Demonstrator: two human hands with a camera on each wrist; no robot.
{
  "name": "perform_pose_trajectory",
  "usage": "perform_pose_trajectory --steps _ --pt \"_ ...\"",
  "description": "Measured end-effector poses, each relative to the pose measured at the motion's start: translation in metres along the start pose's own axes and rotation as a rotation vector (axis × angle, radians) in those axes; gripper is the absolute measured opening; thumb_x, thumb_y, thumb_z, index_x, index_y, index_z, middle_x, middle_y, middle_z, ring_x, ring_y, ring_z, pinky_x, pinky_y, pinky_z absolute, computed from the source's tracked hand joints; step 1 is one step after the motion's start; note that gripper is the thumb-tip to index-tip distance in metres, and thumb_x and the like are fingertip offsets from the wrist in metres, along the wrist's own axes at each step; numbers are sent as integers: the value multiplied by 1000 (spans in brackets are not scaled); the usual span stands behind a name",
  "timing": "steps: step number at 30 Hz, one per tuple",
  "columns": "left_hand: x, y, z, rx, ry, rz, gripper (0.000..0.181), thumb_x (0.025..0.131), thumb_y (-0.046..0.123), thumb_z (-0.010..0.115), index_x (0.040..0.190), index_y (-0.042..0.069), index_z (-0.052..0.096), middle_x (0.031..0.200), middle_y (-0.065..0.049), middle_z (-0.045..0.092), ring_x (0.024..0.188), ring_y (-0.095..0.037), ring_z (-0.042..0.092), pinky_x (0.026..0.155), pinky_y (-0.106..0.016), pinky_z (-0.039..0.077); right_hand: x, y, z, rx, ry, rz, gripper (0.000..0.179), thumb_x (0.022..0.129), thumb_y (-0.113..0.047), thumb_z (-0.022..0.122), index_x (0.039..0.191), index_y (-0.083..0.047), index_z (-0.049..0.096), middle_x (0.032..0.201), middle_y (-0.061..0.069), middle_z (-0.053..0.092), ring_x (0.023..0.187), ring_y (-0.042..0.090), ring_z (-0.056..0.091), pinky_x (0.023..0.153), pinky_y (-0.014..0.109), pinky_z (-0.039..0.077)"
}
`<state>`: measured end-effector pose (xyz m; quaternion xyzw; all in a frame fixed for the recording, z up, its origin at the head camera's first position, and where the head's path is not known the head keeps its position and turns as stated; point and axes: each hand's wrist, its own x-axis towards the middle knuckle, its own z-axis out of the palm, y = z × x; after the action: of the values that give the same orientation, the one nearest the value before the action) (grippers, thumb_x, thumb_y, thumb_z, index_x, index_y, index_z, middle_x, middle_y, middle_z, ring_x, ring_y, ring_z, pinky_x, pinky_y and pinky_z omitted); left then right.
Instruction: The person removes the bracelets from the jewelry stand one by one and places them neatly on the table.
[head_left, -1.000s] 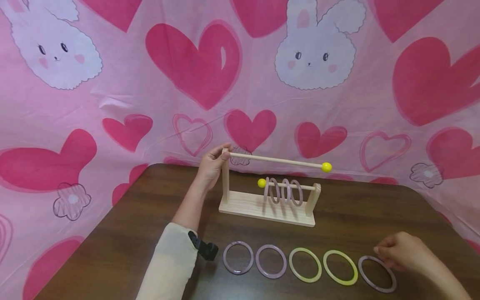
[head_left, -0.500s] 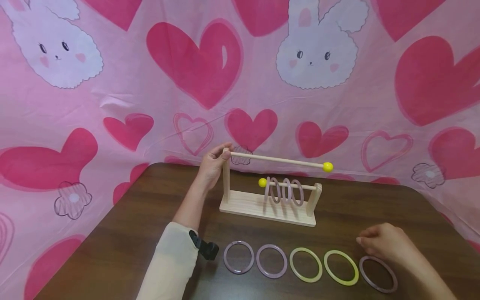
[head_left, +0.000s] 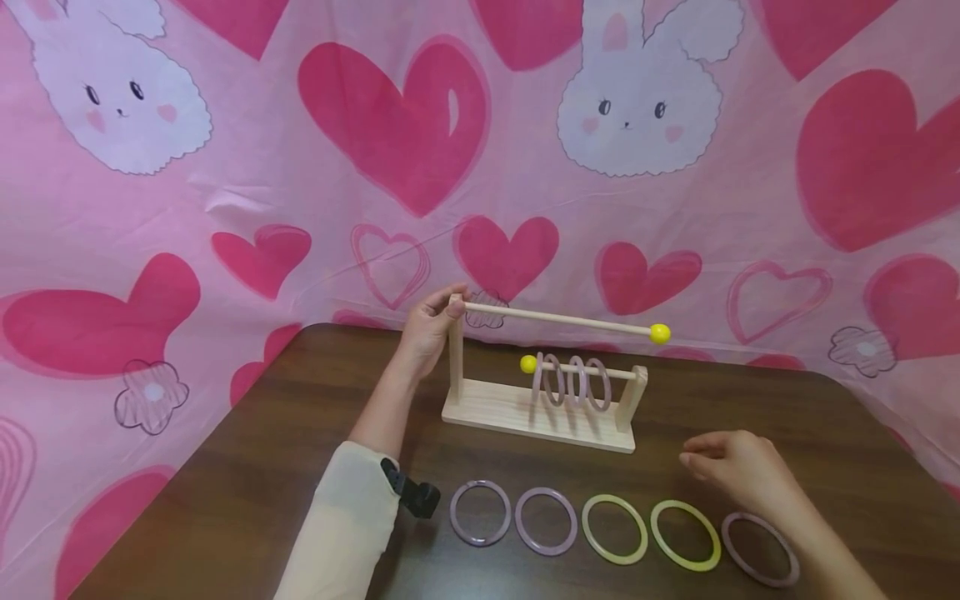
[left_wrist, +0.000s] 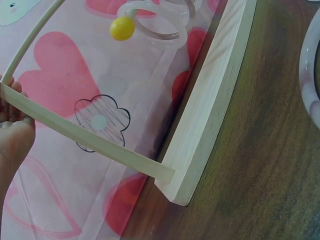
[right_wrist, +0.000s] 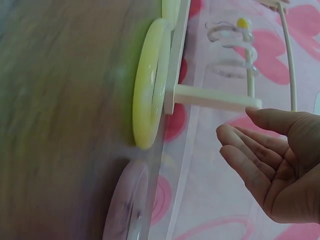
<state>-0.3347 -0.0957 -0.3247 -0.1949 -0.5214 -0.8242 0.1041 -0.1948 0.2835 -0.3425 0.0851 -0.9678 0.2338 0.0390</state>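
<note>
A wooden ring stand (head_left: 517, 417) has a tall post at left and a shorter one at right. My left hand (head_left: 427, 337) grips the tall post's top, thumb in front, fingers behind. From there the upper rod (head_left: 558, 318) runs right, bare, to a yellow ball. Several purplish rings (head_left: 608, 392) hang on the lower rod. My right hand (head_left: 742, 467), fingers loosely bent and holding nothing, hovers above the table behind the right end of a row of rings; the right wrist view shows its bare palm (right_wrist: 287, 185). Nearest it lie a purple ring (head_left: 772, 582) and a yellow ring (head_left: 697, 568).
Further left in the row lie another yellow ring (head_left: 618, 562) and two purple rings, one in the middle (head_left: 547, 552) and one at the left end (head_left: 480, 544). Behind the brown table (head_left: 300, 467) hangs a pink cloth (head_left: 525, 183) with hearts and rabbits.
My right hand has moved left and away from me, from beside the rightmost purple ring toward the stand. The left hand keeps its grip; rings and stand stay put.
</note>
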Motion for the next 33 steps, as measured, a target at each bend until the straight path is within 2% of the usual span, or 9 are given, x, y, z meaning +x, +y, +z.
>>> perform_pose_trajectory --steps 6,10,15,29,33 --pt "0 1 0 -17 -7 0 35 60 36 77 92 26 71 90 6 67 94 -9 55 90 -26 38 4 -10 5 19 43 -39 24 81 -22 71 95 -2 71 90 14 69 74 23 64 59 37 50" --pt "0 1 0 -13 -6 -1 36 59 37 77 92 26 70 90 6 66 94 -9 55 88 -25 38 5 -16 9 63 59 -53 26 83 -23 70 98 -2 70 95 17 68 79 29 65 61 40 52" --pt "0 0 0 -11 2 -6 37 58 39 78 92 27 70 91 6 66 92 -8 55 87 -24 39 9 -24 16 127 63 -75 26 82 -22 71 100 -3 70 102 18 66 84 30 65 64 38 53" --pt "0 -2 -1 -13 -2 0 36 58 39 78 91 28 70 91 7 66 91 -7 56 86 -23 39 19 -40 31 172 102 -128 22 80 -17 73 98 -4 71 94 9 69 82 23 66 64 33 53" --pt "0 -1 -1 -5 2 -7 36 58 40 78 91 29 70 91 8 66 92 -7 56 87 -23 39 22 -45 33 184 98 -139 21 80 -15 73 98 -3 71 92 8 70 82 24 66 65 35 53"
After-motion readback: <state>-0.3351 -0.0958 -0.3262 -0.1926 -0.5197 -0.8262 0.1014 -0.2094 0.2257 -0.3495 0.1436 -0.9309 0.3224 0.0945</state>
